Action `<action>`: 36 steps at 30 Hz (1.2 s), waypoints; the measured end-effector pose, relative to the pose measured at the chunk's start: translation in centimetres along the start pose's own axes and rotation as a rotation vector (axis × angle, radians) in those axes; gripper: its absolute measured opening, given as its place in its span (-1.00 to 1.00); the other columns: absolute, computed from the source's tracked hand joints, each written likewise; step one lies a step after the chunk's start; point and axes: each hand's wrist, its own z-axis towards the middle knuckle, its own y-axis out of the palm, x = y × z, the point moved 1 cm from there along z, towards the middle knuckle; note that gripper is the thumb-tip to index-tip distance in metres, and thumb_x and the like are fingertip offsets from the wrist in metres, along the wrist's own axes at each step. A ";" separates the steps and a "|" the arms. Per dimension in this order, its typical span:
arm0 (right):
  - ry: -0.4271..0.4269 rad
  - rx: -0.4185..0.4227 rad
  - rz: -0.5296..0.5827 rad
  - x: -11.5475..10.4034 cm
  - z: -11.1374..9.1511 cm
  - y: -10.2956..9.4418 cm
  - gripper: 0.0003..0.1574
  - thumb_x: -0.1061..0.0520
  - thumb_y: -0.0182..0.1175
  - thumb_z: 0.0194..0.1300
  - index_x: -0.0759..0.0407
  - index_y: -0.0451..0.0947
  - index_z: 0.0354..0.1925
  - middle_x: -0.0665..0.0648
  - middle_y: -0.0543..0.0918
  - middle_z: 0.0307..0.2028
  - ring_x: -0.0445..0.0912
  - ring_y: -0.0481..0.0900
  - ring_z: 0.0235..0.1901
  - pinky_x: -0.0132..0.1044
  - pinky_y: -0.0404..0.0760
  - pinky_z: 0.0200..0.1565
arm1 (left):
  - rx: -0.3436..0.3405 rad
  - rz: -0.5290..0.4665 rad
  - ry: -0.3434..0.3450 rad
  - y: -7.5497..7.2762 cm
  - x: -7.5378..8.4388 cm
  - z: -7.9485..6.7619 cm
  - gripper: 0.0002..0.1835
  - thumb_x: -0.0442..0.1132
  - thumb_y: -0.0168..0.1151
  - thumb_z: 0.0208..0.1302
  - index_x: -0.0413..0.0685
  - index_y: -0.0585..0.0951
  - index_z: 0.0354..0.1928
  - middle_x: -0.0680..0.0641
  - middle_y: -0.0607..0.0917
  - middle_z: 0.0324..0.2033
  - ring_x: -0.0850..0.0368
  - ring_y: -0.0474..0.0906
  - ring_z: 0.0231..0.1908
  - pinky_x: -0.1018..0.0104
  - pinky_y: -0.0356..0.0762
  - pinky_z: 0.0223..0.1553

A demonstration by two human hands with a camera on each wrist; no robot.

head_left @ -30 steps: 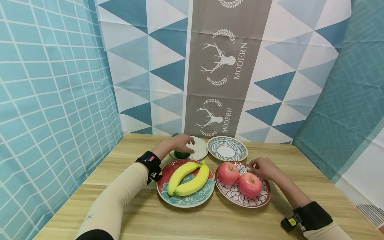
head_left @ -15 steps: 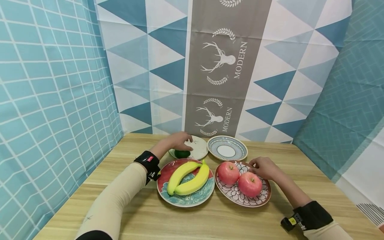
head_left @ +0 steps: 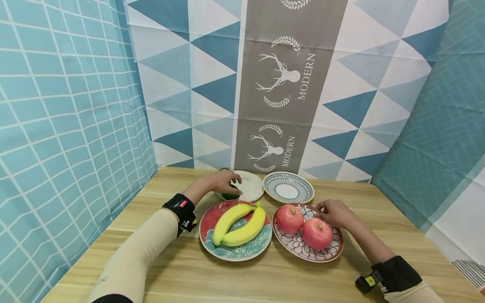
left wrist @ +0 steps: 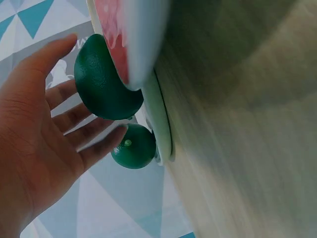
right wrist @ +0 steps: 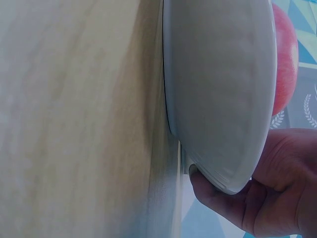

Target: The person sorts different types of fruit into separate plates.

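Note:
In the head view my left hand (head_left: 223, 181) is over the left side of a white plate (head_left: 251, 187) at the back, beside a dark green lime (head_left: 230, 193). The left wrist view shows its fingers spread and fairly straight behind the nearer lime (left wrist: 101, 82), thumb apart above. A second lime (left wrist: 134, 146) sits lower, by the little finger. My right hand (head_left: 335, 212) holds the rim of a brown-edged, petal-patterned plate (head_left: 297, 246), a finger curled under it in the right wrist view. Two red apples, one left (head_left: 289, 219) and one right (head_left: 316, 233), lie on that plate.
Two bananas (head_left: 244, 231) lie on a red and teal plate (head_left: 236, 254) between my forearms. At the back right stands a blue-patterned plate (head_left: 288, 189). The wooden table (head_left: 212, 282) ends at a patterned cloth backdrop (head_left: 212, 101).
My left hand has shifted a little left and lower by the limes, its wrist drawn back toward me. My right hand stays on the apple plate's rim. The head view has shifted slightly.

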 end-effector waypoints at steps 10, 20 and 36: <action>0.011 -0.004 0.004 -0.3 0.0 -0.1 -0.92 0.16 0.37 0.41 0.16 0.74 -0.25 -0.02 0.60 -0.48 -0.12 0.46 -0.44 -0.21 0.48 -0.39 | -0.005 -0.052 0.015 0.9 -1.0 -0.8 -0.46 0.06 0.46 0.36 -0.01 0.68 0.28 -0.05 0.67 0.15 0.06 0.55 0.07 0.11 0.61 0.13; 0.015 -0.008 0.009 -0.1 -0.3 0.0 -0.91 0.15 0.37 0.42 0.14 0.73 -0.26 -0.03 0.59 -0.49 -0.13 0.45 -0.45 -0.22 0.46 -0.41 | 0.037 -0.144 -0.060 1.4 -1.7 -1.5 -0.41 0.10 0.46 0.37 -0.04 0.65 0.32 -0.09 0.66 0.11 -0.02 0.54 0.03 0.07 0.63 0.07; 0.030 -0.032 0.015 0.0 0.1 -0.1 -0.87 0.13 0.35 0.44 0.17 0.74 -0.23 -0.01 0.59 -0.49 -0.10 0.47 -0.43 -0.22 0.48 -0.40 | 0.057 -0.198 -0.114 1.6 -2.1 -1.9 -0.42 0.08 0.49 0.34 0.00 0.67 0.31 -0.11 0.65 0.13 -0.05 0.54 0.06 0.04 0.62 0.10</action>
